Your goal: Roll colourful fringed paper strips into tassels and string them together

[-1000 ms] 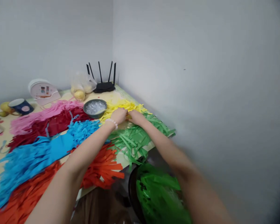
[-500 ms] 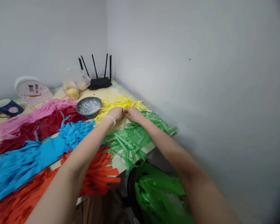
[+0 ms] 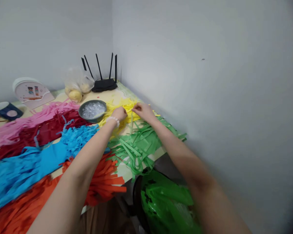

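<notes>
My left hand (image 3: 119, 113), a bead bracelet on its wrist, is closed on the yellow paper strips (image 3: 119, 104) beside the grey bowl (image 3: 92, 110). My right hand (image 3: 143, 111) pinches a thin yellow strip (image 3: 132, 118) that hangs down over the green paper strips (image 3: 139, 143). Both hands work at the far side of the table, near the wall corner.
Piles of blue (image 3: 36, 159), orange (image 3: 100, 182), dark red (image 3: 39, 130) and pink (image 3: 31, 118) strips cover the table. At the back stand a black router (image 3: 104, 84), a bag of fruit (image 3: 75, 89), a mug (image 3: 6, 110) and a white scale (image 3: 31, 91). A bin with a green liner (image 3: 166, 204) sits below the table's edge.
My right hand has lifted and moved a little to the right, drawing a yellow strip up from the pile. My left hand stays on the yellow strips.
</notes>
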Action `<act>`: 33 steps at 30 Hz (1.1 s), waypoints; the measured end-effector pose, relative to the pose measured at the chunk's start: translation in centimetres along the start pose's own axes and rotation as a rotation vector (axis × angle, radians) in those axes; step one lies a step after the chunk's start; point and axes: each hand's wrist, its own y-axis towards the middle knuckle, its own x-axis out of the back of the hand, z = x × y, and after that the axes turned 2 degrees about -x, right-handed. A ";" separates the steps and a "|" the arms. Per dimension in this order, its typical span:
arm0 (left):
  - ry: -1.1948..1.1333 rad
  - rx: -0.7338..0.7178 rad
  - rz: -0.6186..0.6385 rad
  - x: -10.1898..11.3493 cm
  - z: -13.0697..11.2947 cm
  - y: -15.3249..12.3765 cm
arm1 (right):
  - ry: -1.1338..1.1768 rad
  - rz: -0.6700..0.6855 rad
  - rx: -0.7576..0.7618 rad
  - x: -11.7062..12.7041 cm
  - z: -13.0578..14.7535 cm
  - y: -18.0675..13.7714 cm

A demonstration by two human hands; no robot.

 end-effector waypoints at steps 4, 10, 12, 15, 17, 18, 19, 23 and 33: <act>-0.043 0.035 -0.096 0.0 0.0 -0.1 | -0.009 0.013 0.018 -0.4 1.0 -1.7; -0.062 -0.037 -0.401 1.6 -1.1 -1.7 | -0.068 0.135 0.021 -3.8 2.7 -1.8; -0.052 -0.062 -0.501 2.5 -1.2 -2.3 | -0.091 0.117 -0.022 -4.3 2.9 -0.8; -0.016 -0.066 -0.547 3.7 -0.7 -3.1 | -0.123 0.089 -0.083 -4.2 3.3 0.6; 0.008 -0.056 -0.500 4.1 -0.2 -3.4 | -0.141 0.080 -0.105 -4.0 3.6 1.0; 0.016 -0.049 -0.465 4.1 0.0 -3.6 | -0.151 0.079 -0.110 -3.8 3.7 0.9; 0.022 -0.040 -0.437 3.9 0.1 -3.7 | -0.162 0.078 -0.112 -3.5 3.8 0.6; 0.034 -0.007 -0.355 2.9 0.3 -4.1 | -0.215 0.051 -0.099 -1.9 3.2 -1.4; -0.006 -0.028 -0.259 1.6 0.2 -4.0 | -0.226 -0.050 0.046 0.8 0.7 -1.8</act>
